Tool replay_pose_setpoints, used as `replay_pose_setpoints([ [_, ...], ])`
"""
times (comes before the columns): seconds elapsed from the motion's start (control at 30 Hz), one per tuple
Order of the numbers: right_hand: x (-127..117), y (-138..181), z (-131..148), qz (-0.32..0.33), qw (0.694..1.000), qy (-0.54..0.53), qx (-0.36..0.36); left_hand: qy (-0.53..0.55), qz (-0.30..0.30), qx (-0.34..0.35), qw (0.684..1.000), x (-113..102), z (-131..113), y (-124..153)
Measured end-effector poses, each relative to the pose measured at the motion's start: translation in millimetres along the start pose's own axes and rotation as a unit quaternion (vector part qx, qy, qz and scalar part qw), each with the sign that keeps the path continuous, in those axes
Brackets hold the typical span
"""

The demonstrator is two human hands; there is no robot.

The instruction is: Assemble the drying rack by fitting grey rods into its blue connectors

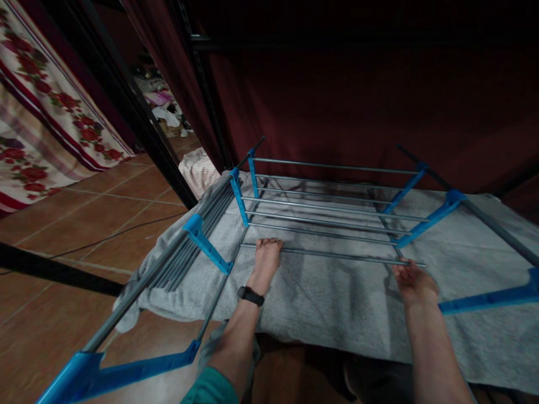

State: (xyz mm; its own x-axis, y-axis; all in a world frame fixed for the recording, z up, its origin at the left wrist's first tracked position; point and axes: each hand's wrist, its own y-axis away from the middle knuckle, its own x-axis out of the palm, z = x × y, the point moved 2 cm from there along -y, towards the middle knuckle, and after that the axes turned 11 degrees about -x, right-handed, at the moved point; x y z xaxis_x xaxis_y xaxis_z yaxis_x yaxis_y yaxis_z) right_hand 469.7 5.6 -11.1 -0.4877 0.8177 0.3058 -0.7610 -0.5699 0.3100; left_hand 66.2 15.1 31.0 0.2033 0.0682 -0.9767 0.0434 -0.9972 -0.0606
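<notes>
A thin grey metal rod lies crosswise between my two hands, low over the grey blanket. My left hand, with a black band on its wrist, is closed around the rod near its left end. Toward the right end, my right hand grips the same rod with its fingers. Beyond them stands a rack frame of grey tubes with blue plastic brackets, and several rods span between its two sides. Another blue bracket on the left side has no rod reaching across from it.
A bundle of loose grey rods lies on the blanket at the left. Black metal posts and a dark red curtain stand behind. A floral cloth hangs at the left, above a tiled floor with a cable.
</notes>
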Motion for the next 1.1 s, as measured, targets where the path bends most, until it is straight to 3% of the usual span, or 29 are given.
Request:
replay_pose_setpoints([
  [0.37,-3,-4,3,-0.016,1.0,-0.002,0.017,-0.012,-0.012,-0.126,0.992,-14,16,1],
  [0.6,-6,-9,4,-0.024,1.0,-0.002,0.017,-0.04,-0.097,-0.229,0.968,-16,27,4],
  [0.7,-6,-9,5,-0.029,0.999,0.003,0.022,0.017,-0.096,-0.266,0.959,-17,32,3],
  [0.8,-6,-8,7,-0.037,0.999,-0.004,0.022,0.145,-0.072,-0.274,0.948,-14,40,-3],
  [0.9,-6,-7,7,-0.037,0.999,-0.015,0.02,0.268,-0.099,-0.282,0.916,-12,49,-13],
  [0.97,-6,-8,7,-0.037,0.999,-0.017,0.02,0.346,-0.118,-0.31,0.878,-9,54,-19],
  [1.03,-6,-9,6,-0.039,0.999,-0.019,0.021,0.458,-0.127,-0.342,0.811,-5,56,-23],
  [1.1,-7,-10,5,-0.039,0.999,-0.021,0.023,0.591,-0.137,-0.355,0.712,-2,56,-26],
])
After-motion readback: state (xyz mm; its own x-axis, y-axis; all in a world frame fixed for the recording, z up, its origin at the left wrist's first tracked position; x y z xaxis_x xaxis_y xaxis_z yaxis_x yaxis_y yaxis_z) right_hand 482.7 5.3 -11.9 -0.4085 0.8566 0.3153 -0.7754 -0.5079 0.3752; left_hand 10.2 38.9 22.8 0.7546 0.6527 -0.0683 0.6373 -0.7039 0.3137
